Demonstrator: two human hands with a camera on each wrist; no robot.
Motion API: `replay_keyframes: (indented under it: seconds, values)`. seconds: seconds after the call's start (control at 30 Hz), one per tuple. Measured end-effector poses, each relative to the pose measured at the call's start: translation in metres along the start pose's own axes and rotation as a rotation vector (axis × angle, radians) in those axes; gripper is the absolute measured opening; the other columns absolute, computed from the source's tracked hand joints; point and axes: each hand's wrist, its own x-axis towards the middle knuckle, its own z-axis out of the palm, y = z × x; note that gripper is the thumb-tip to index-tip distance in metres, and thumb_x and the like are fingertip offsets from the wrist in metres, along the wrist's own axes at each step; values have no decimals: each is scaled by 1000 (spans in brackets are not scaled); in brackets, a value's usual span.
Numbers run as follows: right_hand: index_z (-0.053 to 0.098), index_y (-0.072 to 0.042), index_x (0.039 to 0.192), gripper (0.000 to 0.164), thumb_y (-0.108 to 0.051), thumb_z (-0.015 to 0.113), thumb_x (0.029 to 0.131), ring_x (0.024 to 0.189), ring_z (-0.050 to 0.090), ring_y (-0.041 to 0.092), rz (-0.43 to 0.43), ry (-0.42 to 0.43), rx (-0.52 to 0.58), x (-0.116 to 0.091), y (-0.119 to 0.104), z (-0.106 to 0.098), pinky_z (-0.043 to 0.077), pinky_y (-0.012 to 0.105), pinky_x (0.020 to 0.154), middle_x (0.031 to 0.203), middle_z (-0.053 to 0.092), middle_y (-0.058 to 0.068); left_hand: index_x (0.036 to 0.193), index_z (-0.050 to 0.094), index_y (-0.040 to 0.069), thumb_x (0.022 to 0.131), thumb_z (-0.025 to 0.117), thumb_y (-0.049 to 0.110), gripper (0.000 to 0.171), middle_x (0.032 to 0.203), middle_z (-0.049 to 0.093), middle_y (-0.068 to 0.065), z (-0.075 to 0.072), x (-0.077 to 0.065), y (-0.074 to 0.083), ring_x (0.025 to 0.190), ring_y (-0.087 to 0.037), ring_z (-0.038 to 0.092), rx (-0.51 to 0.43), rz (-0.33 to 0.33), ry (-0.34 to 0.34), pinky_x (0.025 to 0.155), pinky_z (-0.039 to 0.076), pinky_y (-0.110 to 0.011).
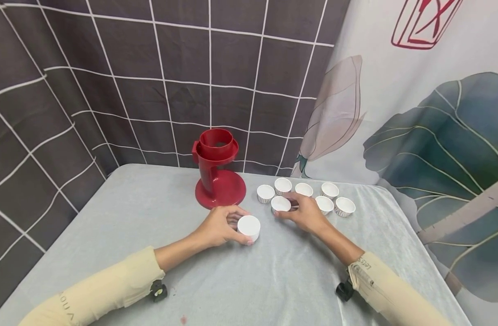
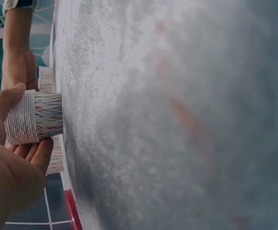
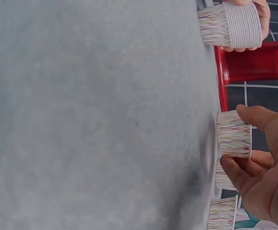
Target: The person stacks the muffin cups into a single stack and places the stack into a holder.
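Observation:
My left hand (image 1: 220, 228) grips a stack of nested white paper cups (image 1: 249, 227), thumb on the near side and fingers behind. In the left wrist view the stack's rims (image 2: 21, 117) form close ridges above one printed cup wall, whose base is right at the table. To the right, my right hand (image 1: 307, 213) pinches a single paper cup (image 1: 280, 205) between thumb and fingers. That cup's wall (image 3: 234, 135) has thin coloured streaks in the right wrist view, and it stands upright. Several more upright paper cups (image 1: 344, 207) are grouped behind and beside the right hand.
A red plastic stand (image 1: 220, 190) with a round base and a ring-shaped top stands behind the left hand. Grey cloth covers the table (image 1: 122, 217). A dark gridded curtain (image 1: 184, 59) hangs along the back and left, and a leaf-patterned one (image 1: 448, 136) at the right.

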Motion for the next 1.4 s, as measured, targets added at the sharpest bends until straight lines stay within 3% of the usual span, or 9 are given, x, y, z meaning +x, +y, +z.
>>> replay_keyframes:
  seconds: [0.37,0.8,1.4]
  values:
    - [73,-1,143,68,-32,96,88,119,81,38,9,-16,31,-2,-6,-2,67,51,100,127,82,21,129,81,7,75,106,11,59,120,84,-8,2,-1,-1,108,-20,83,-7,-27,19,100,69,-34]
    - [75,0,139,61,-25,97,89,114,84,37,-41,-11,107,0,-21,-10,69,47,99,131,80,22,128,82,6,74,106,8,59,118,86,-9,2,0,-1,110,-21,84,-62,-48,8,96,69,-31]
    - [70,-2,147,69,-32,96,91,117,84,33,-19,-102,196,-9,-40,-2,69,44,100,136,80,18,127,82,5,75,106,10,58,118,87,-11,-1,0,-1,112,-24,84,-28,-44,5,95,69,-30]
